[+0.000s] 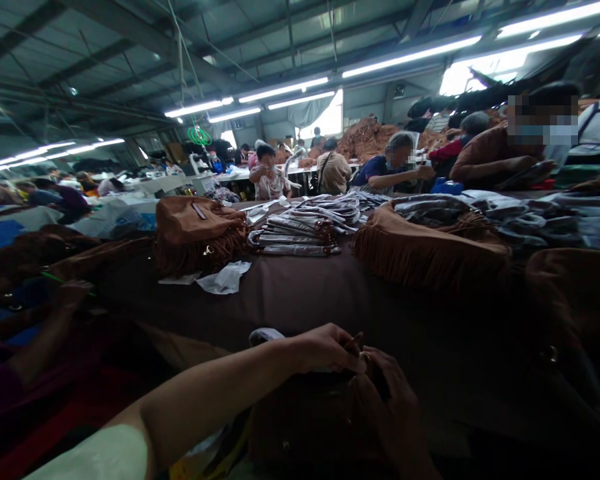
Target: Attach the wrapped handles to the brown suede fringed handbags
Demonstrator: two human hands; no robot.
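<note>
My left hand (327, 350) reaches in from the lower left with its fingers pinched together. A short brown strap end (354, 341) pokes up from between them. Close against it, my right hand (393, 383) has its fingers bent inward, and what they grip is too dark to make out. A small pale ring-like piece (363, 363) shows where the fingertips meet. Below both hands lies a dark brown bag (315, 413), mostly lost in shadow. A grey-wrapped handle (265, 335) curves up behind my left forearm.
A fringed brown bag (195, 220) stands at the table's far left, another (430, 243) to the right. Between them lie stacked wrapped handles (300, 230) and a white sheet (225, 277). At left, a co-worker's hand (73, 293) holds something green. Several people sit across the table.
</note>
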